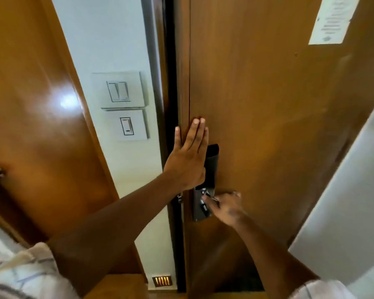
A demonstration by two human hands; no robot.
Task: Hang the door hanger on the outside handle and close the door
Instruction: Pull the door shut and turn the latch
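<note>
Our left hand [187, 157] lies flat and spread on the door [268, 126] at mid-frame. Our right hand [227, 209], blurry, is at the handle [204, 200]; we cannot tell its grip. Light switches [125, 106] sit left.

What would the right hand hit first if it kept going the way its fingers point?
Most likely the metal lock plate on the door: the right hand points left at it, fingertips apparently already there. Motion blur hides actual contact.

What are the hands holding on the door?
The left hand holds nothing; it lies flat, open, against the door near its edge. The right hand is at the handle, but blur hides whether its fingers grip it.
</note>
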